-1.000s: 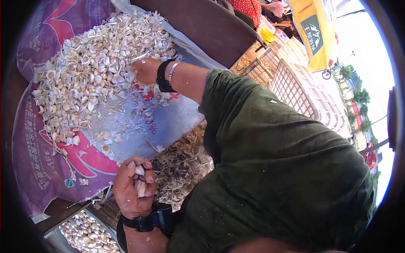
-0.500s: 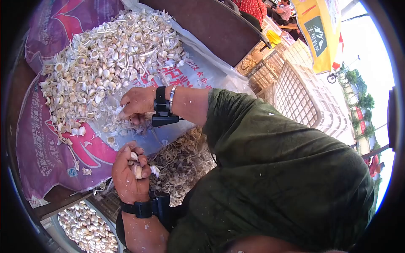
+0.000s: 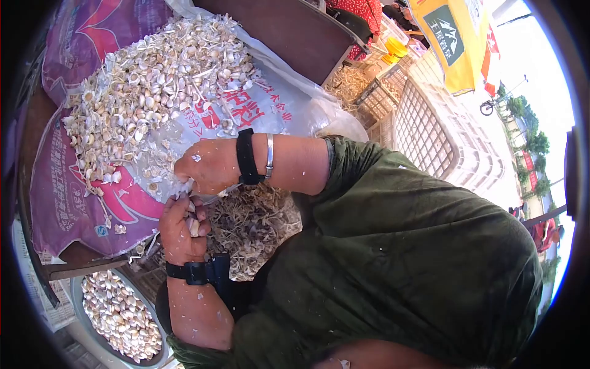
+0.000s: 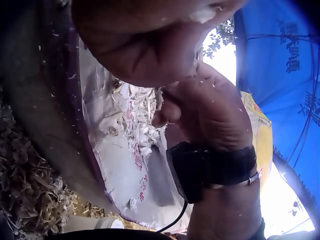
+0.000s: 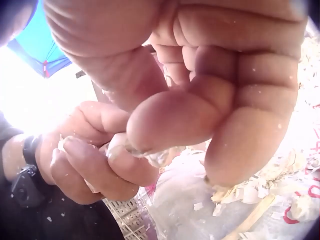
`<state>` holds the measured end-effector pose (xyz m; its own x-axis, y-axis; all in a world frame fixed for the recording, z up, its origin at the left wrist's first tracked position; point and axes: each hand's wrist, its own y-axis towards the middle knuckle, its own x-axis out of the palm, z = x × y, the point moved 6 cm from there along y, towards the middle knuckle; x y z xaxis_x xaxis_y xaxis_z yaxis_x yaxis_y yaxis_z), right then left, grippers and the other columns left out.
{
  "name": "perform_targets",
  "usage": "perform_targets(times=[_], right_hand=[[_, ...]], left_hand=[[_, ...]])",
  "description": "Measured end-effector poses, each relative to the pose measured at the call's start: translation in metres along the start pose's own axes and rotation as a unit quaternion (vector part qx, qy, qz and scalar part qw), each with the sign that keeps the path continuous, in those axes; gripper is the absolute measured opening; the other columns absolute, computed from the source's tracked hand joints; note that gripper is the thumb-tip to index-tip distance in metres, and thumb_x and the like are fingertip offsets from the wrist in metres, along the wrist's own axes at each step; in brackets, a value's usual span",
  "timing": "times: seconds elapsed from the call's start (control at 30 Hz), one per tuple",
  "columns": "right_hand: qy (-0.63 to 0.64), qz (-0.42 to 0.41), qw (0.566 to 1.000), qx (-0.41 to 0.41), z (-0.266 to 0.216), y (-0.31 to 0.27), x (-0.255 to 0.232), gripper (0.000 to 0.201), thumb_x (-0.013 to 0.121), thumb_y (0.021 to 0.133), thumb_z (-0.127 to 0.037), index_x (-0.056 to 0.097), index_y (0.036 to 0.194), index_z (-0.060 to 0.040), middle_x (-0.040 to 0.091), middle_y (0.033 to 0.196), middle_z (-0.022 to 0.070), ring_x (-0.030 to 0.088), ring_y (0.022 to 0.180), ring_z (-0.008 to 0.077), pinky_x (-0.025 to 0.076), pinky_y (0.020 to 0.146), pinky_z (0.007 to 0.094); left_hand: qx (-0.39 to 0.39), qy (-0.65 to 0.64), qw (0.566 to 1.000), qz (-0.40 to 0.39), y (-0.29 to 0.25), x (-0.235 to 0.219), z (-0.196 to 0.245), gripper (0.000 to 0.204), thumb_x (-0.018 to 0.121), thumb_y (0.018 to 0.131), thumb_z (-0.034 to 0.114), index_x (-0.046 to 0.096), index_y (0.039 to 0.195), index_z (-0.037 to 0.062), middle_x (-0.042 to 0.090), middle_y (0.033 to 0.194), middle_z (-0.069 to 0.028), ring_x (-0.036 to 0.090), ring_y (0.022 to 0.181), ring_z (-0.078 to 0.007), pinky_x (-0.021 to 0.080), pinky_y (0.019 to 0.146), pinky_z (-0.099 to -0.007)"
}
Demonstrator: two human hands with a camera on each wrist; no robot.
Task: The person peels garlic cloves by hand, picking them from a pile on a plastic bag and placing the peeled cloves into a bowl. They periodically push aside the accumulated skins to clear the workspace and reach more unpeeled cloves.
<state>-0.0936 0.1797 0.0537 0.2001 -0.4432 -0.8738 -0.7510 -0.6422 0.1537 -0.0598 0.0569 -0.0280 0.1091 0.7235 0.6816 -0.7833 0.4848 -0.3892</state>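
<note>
The two hands are brought together at the near edge of the purple sack (image 3: 67, 203): garlic cloves (image 3: 194, 226) are gripped in the curled fingers of the left hand (image 3: 179, 229), and a bit of garlic at its fingertips is pinched by the right hand (image 3: 206, 166), thumb against forefinger. A big heap of split garlic (image 3: 147, 86) is spread on the sack just beyond the hands, dry stalks and skins (image 3: 252, 224) are piled right beside them, and a basin of cloves (image 3: 117, 313) is seen below the left forearm.
</note>
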Motion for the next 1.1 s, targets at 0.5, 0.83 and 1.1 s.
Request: perform_targets(times=[0.5,0.83,1.1], right_hand=[[0.363,-0.04,0.915,0.17,-0.039,-0.07,-0.008,0.022,0.068,0.082,-0.011,0.064,0.098,0.0037,0.066,0.072,0.0115,0.068,0.063,0.0194,0.053,0.06,0.0332],[0.696,-0.071,0.708,0.096,-0.074,-0.098,-0.019,0.027,0.07,0.085,-0.011,0.056,0.1,0.0066,0.064,0.077,0.0128,0.065,0.057,0.0182,0.058,0.057,0.0362],[0.65,-0.069,0.749,0.113,-0.073,-0.111,-0.017,0.028,0.07,0.084,-0.012,0.057,0.099,0.0069,0.064,0.075,0.0126,0.063,0.054,0.0158,0.057,0.053,0.0356]], left_hand=[[0.125,-0.175,0.97,-0.117,-0.079,0.029,0.028,0.026,0.045,0.102,0.023,0.054,0.1,-0.0015,0.052,0.091,-0.0121,0.048,0.071,-0.0147,0.04,0.042,-0.0233],[0.037,-0.038,0.997,-0.049,-0.124,0.079,-0.013,0.033,0.044,0.102,0.034,0.055,0.092,0.0038,0.054,0.086,-0.0105,0.051,0.063,-0.0151,0.038,0.039,-0.0226],[0.037,0.027,0.997,-0.057,-0.133,0.101,-0.028,0.015,0.051,0.093,0.016,0.053,0.101,0.0035,0.058,0.085,-0.0092,0.053,0.063,-0.0142,0.039,0.039,-0.0229]])
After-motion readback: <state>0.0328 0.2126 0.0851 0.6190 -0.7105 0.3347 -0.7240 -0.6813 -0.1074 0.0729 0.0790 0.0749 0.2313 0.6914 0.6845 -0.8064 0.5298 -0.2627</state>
